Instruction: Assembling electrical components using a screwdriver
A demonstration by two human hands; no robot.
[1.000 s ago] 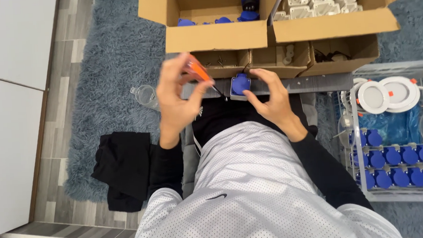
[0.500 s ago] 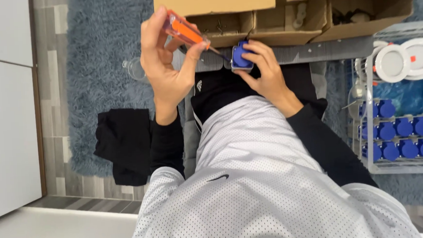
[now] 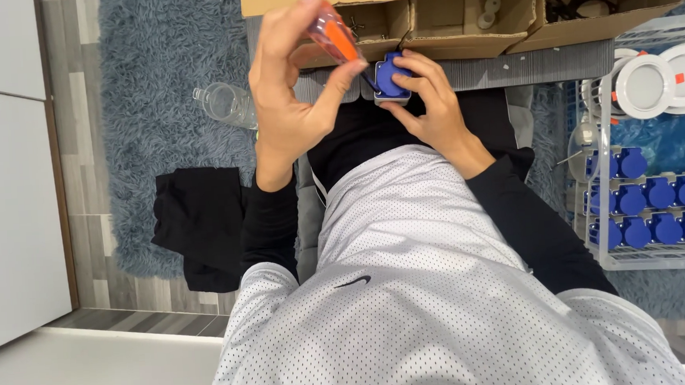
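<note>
While gripping an orange-handled screwdriver [image 3: 336, 35] in closed left-hand [image 3: 294, 93] fingers, tip angled down just beside the right fingertips. Right hand [image 3: 432, 106] curled shut around a blue socket [image 3: 390, 77], held before the cardboard boxes [image 3: 459, 30].

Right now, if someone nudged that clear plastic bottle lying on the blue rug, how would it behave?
The clear plastic bottle lies on its side, so it could roll, though the shaggy blue rug would probably slow it. It looks empty, so likely light. Its thin walls may dent under a firm squeeze.
</note>
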